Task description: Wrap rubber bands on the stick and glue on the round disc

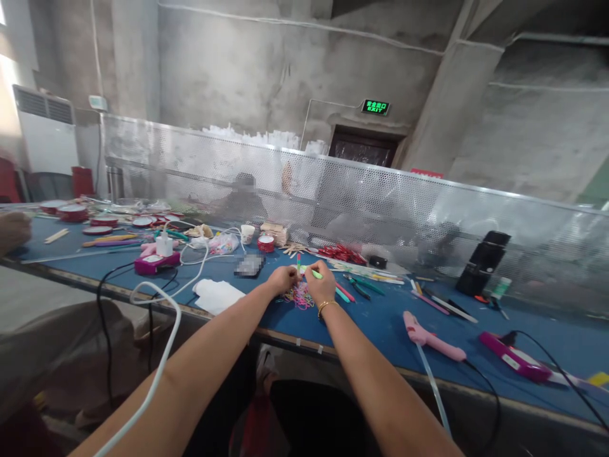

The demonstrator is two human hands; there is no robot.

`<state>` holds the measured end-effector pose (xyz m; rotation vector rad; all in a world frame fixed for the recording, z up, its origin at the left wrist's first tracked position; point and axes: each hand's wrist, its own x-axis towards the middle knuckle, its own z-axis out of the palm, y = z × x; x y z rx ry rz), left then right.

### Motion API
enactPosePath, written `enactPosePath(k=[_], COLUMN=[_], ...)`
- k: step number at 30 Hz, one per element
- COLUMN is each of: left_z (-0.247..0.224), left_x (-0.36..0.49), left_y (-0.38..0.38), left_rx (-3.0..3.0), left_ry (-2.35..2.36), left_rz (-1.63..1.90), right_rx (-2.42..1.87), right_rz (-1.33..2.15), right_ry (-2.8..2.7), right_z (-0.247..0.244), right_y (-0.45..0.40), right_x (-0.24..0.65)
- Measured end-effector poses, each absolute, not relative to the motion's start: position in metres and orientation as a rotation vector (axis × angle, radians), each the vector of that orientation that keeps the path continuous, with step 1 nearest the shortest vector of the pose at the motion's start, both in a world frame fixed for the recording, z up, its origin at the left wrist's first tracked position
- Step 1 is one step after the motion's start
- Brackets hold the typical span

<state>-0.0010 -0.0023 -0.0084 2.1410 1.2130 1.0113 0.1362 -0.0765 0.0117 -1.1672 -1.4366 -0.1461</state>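
Note:
My left hand (282, 279) is closed, its fingertips at the foot of a short upright stick (299, 261) with red and green colouring. My right hand (323, 285), wearing a gold bracelet, is closed around a light green pen (316, 274) beside that stick. Just below both hands lies a loose pile of thin multicoloured bands or cords (301, 298). To the right of my right hand, a red pen (346, 292) and a teal pen (341, 294) rest on the blue table (380, 343). The fingertips are small and partly hidden.
Pliers (356, 287) lie right of the pens. A pink glue gun (432, 338) and purple power strip (516, 358) are farther right. On the left are white cloth (217, 296), a white cable (166, 330) and another power strip (156, 261). A perforated metal panel (380, 197) stands behind; another person's hand (13, 231) is far left.

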Motion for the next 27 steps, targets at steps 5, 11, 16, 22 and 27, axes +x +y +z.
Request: enactPosePath(k=[5, 11, 16, 22, 27], left_z=[-0.011, -0.009, -0.006, -0.009, -0.012], left_x=[0.000, -0.002, -0.004, -0.005, -0.005], left_y=[0.000, -0.003, -0.007, -0.001, 0.003], left_rx=[2.147, 2.140, 2.145, 2.150, 2.141], left_ry=[1.162, 1.176, 1.244, 1.217, 1.189], left_rz=[1.042, 1.033, 1.045, 1.039, 1.038], right_rx=[-1.166, -1.186, -1.167, -1.159, -1.161], right_rz=[-0.115, -0.131, -0.116, -0.113, -0.106], right_ry=[-1.476, -1.450, -1.496, -1.470, -1.490], right_z=[0.013, 0.014, 0.014, 0.015, 0.015], right_y=[-0.078, -0.079, -0.079, -0.078, -0.078], right_x=[0.136, 0.135, 0.134, 0.133, 0.133])
